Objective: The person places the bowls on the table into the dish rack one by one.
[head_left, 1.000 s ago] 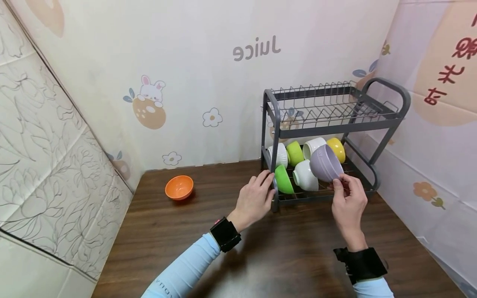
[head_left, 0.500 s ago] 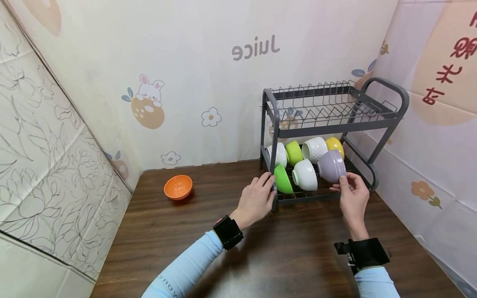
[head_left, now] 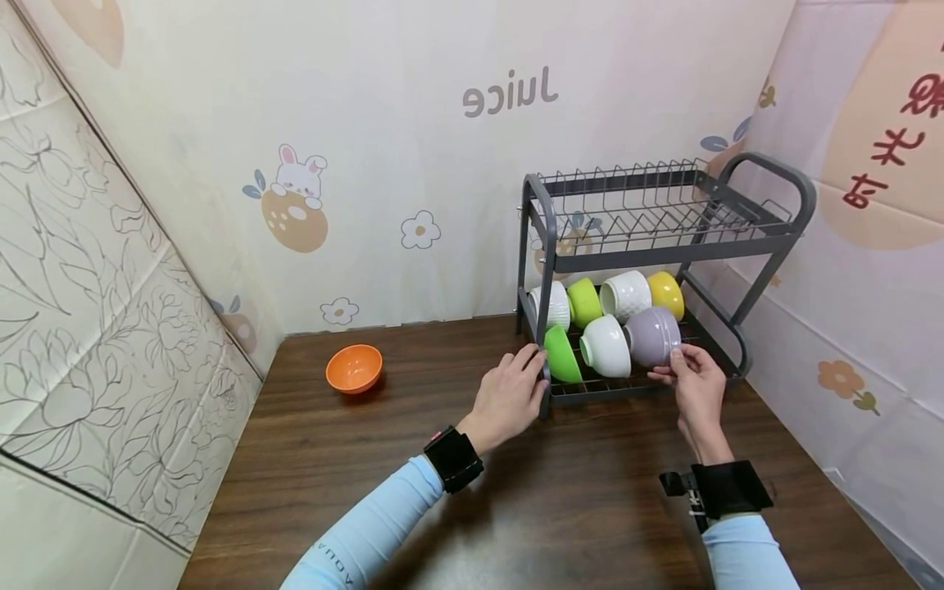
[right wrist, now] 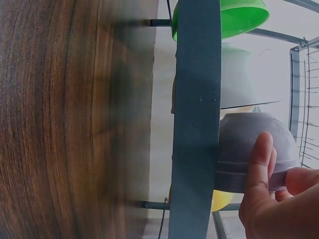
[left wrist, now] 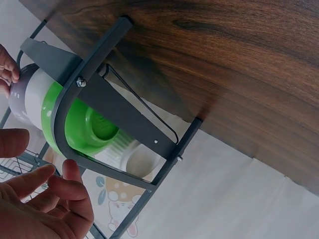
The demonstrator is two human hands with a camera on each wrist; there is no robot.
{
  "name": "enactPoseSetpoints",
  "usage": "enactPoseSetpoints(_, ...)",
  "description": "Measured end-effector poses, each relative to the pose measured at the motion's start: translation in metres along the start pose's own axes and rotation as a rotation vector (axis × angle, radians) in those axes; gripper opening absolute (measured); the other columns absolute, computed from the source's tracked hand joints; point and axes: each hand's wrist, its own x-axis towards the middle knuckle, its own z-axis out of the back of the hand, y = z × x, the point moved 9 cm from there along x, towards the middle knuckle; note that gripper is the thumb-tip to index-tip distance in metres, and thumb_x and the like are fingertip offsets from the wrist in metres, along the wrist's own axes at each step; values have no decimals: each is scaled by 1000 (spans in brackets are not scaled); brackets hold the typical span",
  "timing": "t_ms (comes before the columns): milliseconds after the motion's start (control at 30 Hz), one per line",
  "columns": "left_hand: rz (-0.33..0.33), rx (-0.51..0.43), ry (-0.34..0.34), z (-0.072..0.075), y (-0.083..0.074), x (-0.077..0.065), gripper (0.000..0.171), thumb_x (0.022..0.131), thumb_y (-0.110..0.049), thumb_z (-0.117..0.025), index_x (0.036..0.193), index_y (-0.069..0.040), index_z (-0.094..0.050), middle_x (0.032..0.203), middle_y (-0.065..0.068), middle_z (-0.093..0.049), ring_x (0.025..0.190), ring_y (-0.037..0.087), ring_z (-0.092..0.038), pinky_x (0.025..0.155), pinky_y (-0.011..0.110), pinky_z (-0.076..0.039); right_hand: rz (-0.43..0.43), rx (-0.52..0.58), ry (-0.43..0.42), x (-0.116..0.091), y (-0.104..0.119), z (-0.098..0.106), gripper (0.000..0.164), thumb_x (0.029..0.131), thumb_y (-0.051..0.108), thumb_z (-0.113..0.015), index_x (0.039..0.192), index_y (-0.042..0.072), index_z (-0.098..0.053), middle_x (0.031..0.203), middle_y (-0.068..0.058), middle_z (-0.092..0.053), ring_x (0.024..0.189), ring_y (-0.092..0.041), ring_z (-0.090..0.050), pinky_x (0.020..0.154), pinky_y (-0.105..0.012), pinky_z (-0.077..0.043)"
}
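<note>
My right hand pinches the rim of a lavender bowl, which lies on its side at the front of the dish rack's lower tier. The right wrist view shows fingers and thumb on the lavender bowl. My left hand rests its fingertips against the rack's left front post; in the left wrist view its fingers look loosely bent beside the frame. Left of the lavender bowl, a white bowl and a green bowl also stand tipped on their sides.
Behind the front row are a ribbed white cup, a lime cup, a textured white cup and a yellow cup. An orange bowl sits on the wooden table at left. Walls border the table behind and right.
The lavender bowl moved right and down from a raised, tilted position, settling beside the white bowl, with my right hand still holding its rim. My left hand stays at the post.
</note>
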Motion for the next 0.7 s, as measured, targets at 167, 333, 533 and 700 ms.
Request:
enactPoseSetpoints(167,-3,4,7,-1,-1,0,45,106,-31,-63,146,-10,-61,145,4,-56,106,22,-63,75,30,-59,-69,51,51,4,-5,-2,20,108,17,-60,120,2,-59,99,-6,-65,74,-15,-71,69,-27,-61)
enactPoseSetpoints(333,-4,3,8,0,-1,1,45,107,-31,-62,147,-10,-60,146,4,-56,107,22,-62,76,31,-59,-130,84,95,10,-9,-4,20,108,16,-59,122,2,-56,99,-6,-62,75,-15,-71,71,-28,-61)
enactPoseSetpoints(533,-5,0,9,-2,-1,0,45,107,-31,-62,147,-10,-61,145,4,-56,105,22,-63,74,30,-58,-181,59,115,18,-13,-3,21,109,16,-58,123,1,-56,99,-5,-62,76,-15,-71,72,-29,-62)
enactPoseSetpoints(700,-7,0,5,-2,-1,-1,44,106,-30,-62,146,-11,-61,145,3,-56,104,21,-62,72,30,-58,-191,2,113,22,-12,0,20,109,15,-57,122,1,-55,98,-5,-60,74,-14,-71,72,-28,-61)
